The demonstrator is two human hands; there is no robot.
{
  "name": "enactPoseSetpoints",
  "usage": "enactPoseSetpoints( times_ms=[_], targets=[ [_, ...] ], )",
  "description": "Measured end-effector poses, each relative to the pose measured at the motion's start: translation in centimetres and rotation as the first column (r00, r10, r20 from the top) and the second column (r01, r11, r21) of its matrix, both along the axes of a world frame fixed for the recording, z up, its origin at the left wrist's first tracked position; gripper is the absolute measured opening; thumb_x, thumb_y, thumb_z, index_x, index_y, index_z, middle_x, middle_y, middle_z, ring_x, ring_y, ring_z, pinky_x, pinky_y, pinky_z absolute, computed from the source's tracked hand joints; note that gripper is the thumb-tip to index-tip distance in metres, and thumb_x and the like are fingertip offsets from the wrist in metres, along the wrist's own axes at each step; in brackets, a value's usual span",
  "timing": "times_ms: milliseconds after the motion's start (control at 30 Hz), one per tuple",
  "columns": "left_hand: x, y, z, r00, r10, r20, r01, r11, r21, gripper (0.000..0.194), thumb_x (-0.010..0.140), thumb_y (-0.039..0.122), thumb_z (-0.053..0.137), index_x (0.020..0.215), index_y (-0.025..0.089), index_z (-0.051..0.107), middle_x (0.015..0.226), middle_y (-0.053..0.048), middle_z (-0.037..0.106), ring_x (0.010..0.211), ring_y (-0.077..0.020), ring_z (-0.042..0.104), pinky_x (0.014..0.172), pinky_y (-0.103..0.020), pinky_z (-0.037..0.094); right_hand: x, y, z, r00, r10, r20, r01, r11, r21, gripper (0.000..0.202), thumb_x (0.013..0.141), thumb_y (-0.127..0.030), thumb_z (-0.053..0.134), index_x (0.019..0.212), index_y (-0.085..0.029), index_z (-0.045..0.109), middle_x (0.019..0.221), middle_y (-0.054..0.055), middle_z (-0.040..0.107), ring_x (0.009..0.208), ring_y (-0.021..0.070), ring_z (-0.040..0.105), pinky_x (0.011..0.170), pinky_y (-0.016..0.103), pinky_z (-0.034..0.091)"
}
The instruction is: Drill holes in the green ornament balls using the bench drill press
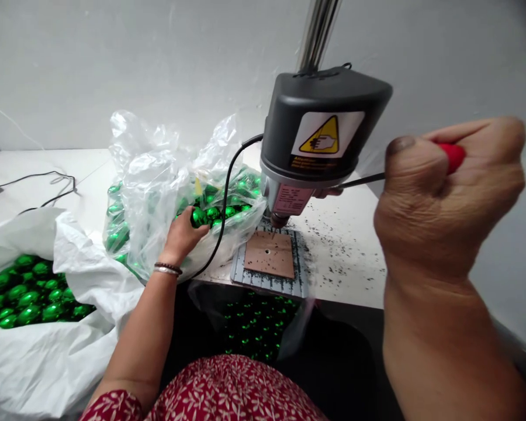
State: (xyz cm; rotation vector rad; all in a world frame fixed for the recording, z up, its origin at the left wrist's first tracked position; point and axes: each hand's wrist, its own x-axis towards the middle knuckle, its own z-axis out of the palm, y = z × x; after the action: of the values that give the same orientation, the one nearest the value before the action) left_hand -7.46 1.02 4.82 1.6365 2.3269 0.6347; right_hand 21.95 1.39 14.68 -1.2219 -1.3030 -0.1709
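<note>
My left hand (pixel 184 235) reaches into the mouth of a clear plastic bag (pixel 146 175) of shiny green balls, its fingers round a green ball (pixel 199 217). On the right, my right hand (pixel 449 187) is closed on the red knob (pixel 456 156) of a lever that runs to a grey drill press (pixel 326 96). Below the drill chuck (pixel 280 220), a brown square board (pixel 269 254) with a small hole lies on a grooved metal base (pixel 300 263). No ball sits on the board.
At the left, a white sack (pixel 87 251) holds more green balls. Another bag of green balls (pixel 258 327) hangs below the table's front edge. A black cable (pixel 228 199) loops from the drill past the clear bag. Dark shavings (pixel 337 257) litter the white table (pixel 368 275).
</note>
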Motion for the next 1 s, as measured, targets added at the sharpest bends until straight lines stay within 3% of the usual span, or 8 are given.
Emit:
enactPoseSetpoints(
  times_ms=[67,167,267,367,500,633,867,1000],
  targets=[
    [0.9,-1.1,0.5,0.952,-0.079,0.295,0.026,0.984,0.178,0.061,0.079,0.042,0.076,0.134,0.017,0.066,0.116,-0.011,0.076,0.106,-0.0277,0.07,0.091,-0.035,0.056,0.0,0.1,-0.1,1.0,0.005,0.002,-0.005,1.0,0.013,0.024,0.094,-0.036,0.056,0.087,-0.014,0.06,0.081,-0.005,0.056,0.076,0.0037,0.049,0.074,0.03,0.035],
    [3.0,-2.6,-0.1,0.64,-0.243,0.729,0.116,0.968,0.22,0.071,0.072,0.045,0.081,0.135,0.018,0.064,0.109,-0.007,0.074,0.089,-0.0205,0.07,0.076,-0.03,0.058,0.0,0.2,-0.3,1.0,0.008,0.008,-0.009,0.999,0.048,0.026,0.096,-0.037,0.056,0.086,-0.014,0.058,0.078,-0.005,0.054,0.073,0.0031,0.046,0.073,0.027,0.036],
    [5.6,-3.3,-1.8,0.293,-0.172,0.94,0.224,0.969,0.107,0.071,0.072,0.043,0.081,0.136,0.018,0.062,0.11,-0.009,0.073,0.077,-0.0164,0.072,0.066,-0.027,0.057,0.1,0.3,-0.6,0.999,0.017,0.041,-0.02,0.996,0.082,0.033,0.1,-0.043,0.052,0.088,-0.013,0.058,0.079,-0.004,0.054,0.072,0.0021,0.046,0.071,0.023,0.037],
    [7.9,-3.0,-3.6,0.173,-0.037,0.984,0.232,0.973,-0.004,0.055,0.08,0.035,0.076,0.131,0.018,0.064,0.108,-0.009,0.074,0.07,-0.0127,0.071,0.062,-0.023,0.055,0.2,0.5,-1.0,0.997,0.018,0.081,-0.027,0.993,0.118,0.038,0.101,-0.048,0.049,0.089,-0.012,0.057,0.08,-0.004,0.054,0.071,0.0006,0.046,0.071,0.02,0.037],
    [9.6,-1.9,-4.8,0.181,0.07,0.981,0.172,0.98,-0.102,0.042,0.089,0.028,0.067,0.13,0.018,0.063,0.102,-0.007,0.074,0.062,-0.009,0.068,0.054,-0.018,0.05,0.2,0.3,-1.1,0.995,0.021,0.099,-0.035,0.989,0.145,0.037,0.102,-0.046,0.047,0.09,-0.012,0.056,0.08,-0.005,0.052,0.07,-0.0007,0.045,0.07,0.017,0.037],
    [10.5,-1.1,-4.8,0.236,0.12,0.964,0.139,0.978,-0.155,0.046,0.093,0.027,0.062,0.138,0.018,0.057,0.103,-0.006,0.073,0.058,-0.0083,0.067,0.052,-0.018,0.049,0.1,-0.1,-0.4,0.995,0.071,0.071,-0.076,0.994,0.076,0.025,0.1,-0.037,0.05,0.089,-0.014,0.051,0.079,-0.005,0.051,0.07,-0.0002,0.047,0.07,0.016,0.04],
    [11.6,-0.9,-4.0,0.387,0.039,0.921,0.202,0.971,-0.127,0.04,0.092,0.027,0.061,0.132,0.021,0.063,0.113,-0.008,0.072,0.062,-0.0087,0.068,0.055,-0.02,0.051,0.1,-0.4,0.2,0.993,0.119,-0.008,-0.119,0.993,0.001,0.021,0.092,-0.038,0.054,0.087,-0.02,0.046,0.081,0.0,0.05,0.071,0.0071,0.047,0.069,0.021,0.046],
    [11.9,-0.9,-3.9,0.512,-0.033,0.859,0.214,0.973,-0.09,0.05,0.089,0.024,0.062,0.139,0.019,0.057,0.113,-0.008,0.072,0.063,-0.0099,0.068,0.057,-0.022,0.053,0.2,-0.5,0.1,0.991,0.131,0.03,-0.131,0.991,-0.012,0.021,0.095,-0.038,0.054,0.089,-0.02,0.044,0.083,0.0,0.05,0.072,0.0069,0.049,0.07,0.021,0.047]
  ],
)
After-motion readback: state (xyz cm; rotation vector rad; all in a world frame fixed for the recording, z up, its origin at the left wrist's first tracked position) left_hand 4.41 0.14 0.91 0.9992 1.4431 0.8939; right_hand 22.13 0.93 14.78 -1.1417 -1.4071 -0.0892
